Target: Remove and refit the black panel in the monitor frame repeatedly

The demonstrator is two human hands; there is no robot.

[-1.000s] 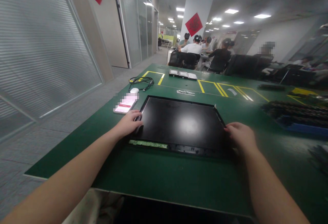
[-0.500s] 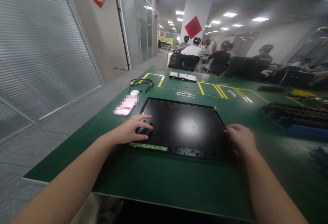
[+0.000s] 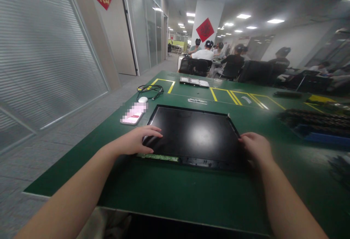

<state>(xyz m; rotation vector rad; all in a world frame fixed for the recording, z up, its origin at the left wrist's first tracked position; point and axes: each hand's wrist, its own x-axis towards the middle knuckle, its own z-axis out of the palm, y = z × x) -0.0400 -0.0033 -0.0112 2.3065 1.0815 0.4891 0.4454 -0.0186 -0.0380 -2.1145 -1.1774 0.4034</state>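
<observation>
A black flat display panel (image 3: pixel 195 133) lies on the green table (image 3: pixel 175 191), with a thin green circuit strip (image 3: pixel 158 156) along its near edge. My left hand (image 3: pixel 136 140) rests on the panel's near left corner, fingers stretched over the black surface. At the panel's near right edge sits my right hand (image 3: pixel 255 147), its fingers curled down over that edge.
A phone (image 3: pixel 133 116), a white mouse (image 3: pixel 142 99) and a coiled black cable (image 3: pixel 150 88) lie to the left beyond the panel. A blue tray of dark parts (image 3: pixel 317 124) stands at the right. Yellow floor-style markings cross the table. People sit at a far table.
My left hand has moved from the panel's left edge onto its surface, fingers now stretched out. My right hand has stayed at the right edge.
</observation>
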